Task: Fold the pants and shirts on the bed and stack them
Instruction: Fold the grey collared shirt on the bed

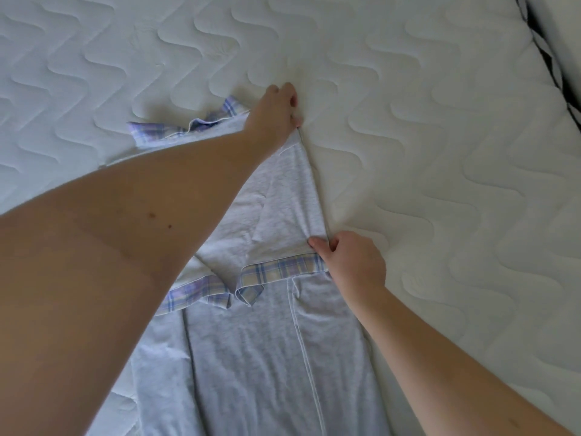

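Note:
A light grey shirt (251, 341) with plaid blue and yellow collar and cuff trim lies spread on the white quilted bed (440, 152). One part of it is folded inward across the body, making a straight edge on the right. My left hand (276, 108) reaches far forward and pinches the top corner of that fold. My right hand (352, 259) pinches the lower end of the same edge, beside a plaid cuff (283, 272). My left forearm hides much of the shirt's left side.
The bed's right edge runs down the upper right corner, with a dark striped band (547, 55) beside it. Bare quilted surface stretches above and to the right of the shirt.

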### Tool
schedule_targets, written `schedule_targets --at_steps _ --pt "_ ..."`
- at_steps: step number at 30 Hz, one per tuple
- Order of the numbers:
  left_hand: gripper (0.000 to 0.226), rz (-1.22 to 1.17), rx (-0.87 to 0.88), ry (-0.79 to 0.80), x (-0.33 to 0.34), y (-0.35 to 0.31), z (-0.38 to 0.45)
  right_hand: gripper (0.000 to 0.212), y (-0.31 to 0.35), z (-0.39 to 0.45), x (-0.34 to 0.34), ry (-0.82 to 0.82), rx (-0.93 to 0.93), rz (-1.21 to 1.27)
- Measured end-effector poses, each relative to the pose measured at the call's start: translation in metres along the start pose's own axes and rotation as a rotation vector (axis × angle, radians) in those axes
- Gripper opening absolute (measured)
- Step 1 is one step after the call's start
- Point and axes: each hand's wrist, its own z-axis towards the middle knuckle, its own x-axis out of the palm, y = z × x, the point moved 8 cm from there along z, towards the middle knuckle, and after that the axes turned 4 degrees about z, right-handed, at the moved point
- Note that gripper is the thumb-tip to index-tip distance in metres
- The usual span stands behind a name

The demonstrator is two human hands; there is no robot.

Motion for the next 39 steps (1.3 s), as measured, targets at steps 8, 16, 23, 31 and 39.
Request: schedule_targets --at_steps 8,16,23,31,39 --pt "0.036 -0.019 -0.083 0.038 -0.007 0.016 -0.105 0.052 -0.006 -0.028 -0.013 -0.296 -0.170 -0.162" --pt "0.053 0.038 -0.287 0.354 0.031 0.048 -0.226 0.049 -0.007 -0.069 -0.011 -0.384 -0.346 -0.165" --pt "0.038 -0.087 -0.392 0.248 0.037 0.050 -0.250 0.059 -0.006 -0.094 0.044 -0.102 -0.623 -0.423" --pt "0.045 -0.001 -0.437 0.051 0.036 0.039 -0.273 0.063 -0.038 -0.092 0.048 -0.097 -0.585 -0.504" --pt "0.056 0.402 0.254 0.002 0.072 -0.010 -0.330 0.056 -0.051 -0.159 0.073 -0.165 -0.690 -0.412"
